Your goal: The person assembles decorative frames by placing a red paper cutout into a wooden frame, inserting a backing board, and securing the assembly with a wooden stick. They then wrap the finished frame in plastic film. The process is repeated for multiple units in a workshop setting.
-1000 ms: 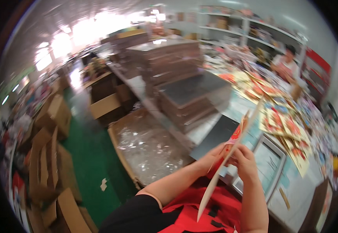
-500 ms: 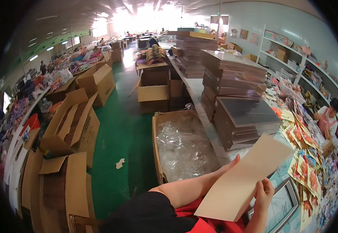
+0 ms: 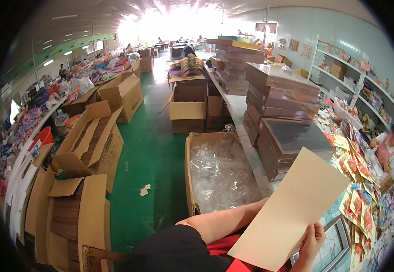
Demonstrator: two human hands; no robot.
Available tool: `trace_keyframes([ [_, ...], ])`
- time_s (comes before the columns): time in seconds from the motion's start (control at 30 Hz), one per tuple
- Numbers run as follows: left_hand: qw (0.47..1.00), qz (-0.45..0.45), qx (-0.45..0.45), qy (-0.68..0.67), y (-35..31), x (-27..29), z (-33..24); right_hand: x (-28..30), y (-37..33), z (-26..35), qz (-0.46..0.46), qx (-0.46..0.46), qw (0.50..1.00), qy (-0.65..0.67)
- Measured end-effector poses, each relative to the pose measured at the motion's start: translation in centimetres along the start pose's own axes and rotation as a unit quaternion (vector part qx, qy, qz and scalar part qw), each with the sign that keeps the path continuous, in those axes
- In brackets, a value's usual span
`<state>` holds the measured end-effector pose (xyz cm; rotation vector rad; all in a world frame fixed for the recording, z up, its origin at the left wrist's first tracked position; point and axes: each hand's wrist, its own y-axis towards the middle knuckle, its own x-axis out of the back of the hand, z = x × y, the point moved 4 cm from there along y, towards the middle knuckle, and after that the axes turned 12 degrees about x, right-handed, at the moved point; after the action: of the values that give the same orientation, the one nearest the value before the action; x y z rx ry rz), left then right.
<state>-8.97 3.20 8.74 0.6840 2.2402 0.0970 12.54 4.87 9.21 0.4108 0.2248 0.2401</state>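
A cream sheet of paper or thin card (image 3: pixel 292 211) is held up in front of me, tilted, its long side running from lower left to upper right. My right hand (image 3: pixel 314 238) pinches its right edge between thumb and fingers. My left forearm (image 3: pixel 231 222) reaches in behind the sheet, and the left hand is hidden there, so its grip does not show. Under and beside my right hand lies a grey rectangular frame (image 3: pixel 338 238) on the table. Yellow cards with red floral decorations (image 3: pixel 359 206) spread over the table to the right.
Stacked, film-wrapped flat boxes (image 3: pixel 282 97) rise on the table ahead. An open carton of clear plastic film (image 3: pixel 224 174) stands left of the table. Open cartons (image 3: pixel 90 140) line the aisle's left side. A person in a pink apron (image 3: pixel 387 147) sits across the table.
The sheet has turned to show more of its flat face, now covering my left hand, whose thumb showed before. My right hand has shifted slightly right and down, still pinching the edge.
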Motion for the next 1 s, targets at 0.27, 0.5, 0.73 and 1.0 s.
trace_keyframes([
  [0.27, 0.996, -0.058, -0.059, -0.025, 0.0, 3.3, -1.2, 0.4, -0.7, 0.5, 0.023, 0.003, 0.999, -0.028],
  [0.5, 0.989, 0.043, 0.008, -0.140, -0.7, -0.1, -1.7, 0.3, -1.8, 0.9, -0.010, 0.026, 0.999, -0.046],
  [0.73, 0.996, 0.031, 0.024, -0.074, -0.7, -0.7, -0.3, 1.4, -2.8, -0.7, -0.011, 0.013, 0.998, -0.064],
  [1.0, 0.999, -0.001, 0.027, 0.023, -1.2, -0.8, 0.8, 5.5, -3.5, -2.4, 0.015, 0.010, 0.984, -0.176],
])
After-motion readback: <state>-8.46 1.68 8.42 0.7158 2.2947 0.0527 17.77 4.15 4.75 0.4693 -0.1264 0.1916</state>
